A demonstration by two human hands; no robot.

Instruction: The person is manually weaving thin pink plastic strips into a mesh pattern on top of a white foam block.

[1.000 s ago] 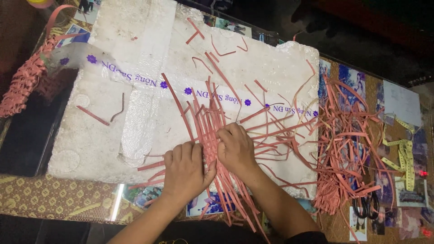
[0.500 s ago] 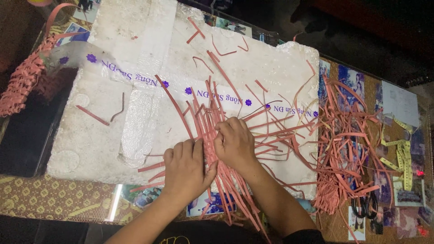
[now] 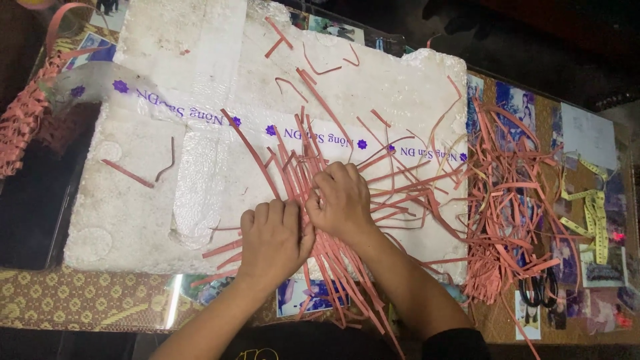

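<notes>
Strips (image 3: 313, 180) pressed on foam board (image 3: 133, 213).
Both hands, left hand (image 3: 273, 237) and right hand (image 3: 341, 200), are closed onto the pink strips; one loose heap (image 3: 507, 200), one tape measure (image 3: 590, 213) and one woven piece (image 3: 23, 123) are spread around on the table (image 3: 73, 303).

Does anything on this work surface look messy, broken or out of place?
Yes. Loose pink strips lie in a tangled heap right of the white foam board, some hanging past the table edge. The board's surface is pitted and patched with printed tape. Both hands press on crossed strips.
</notes>
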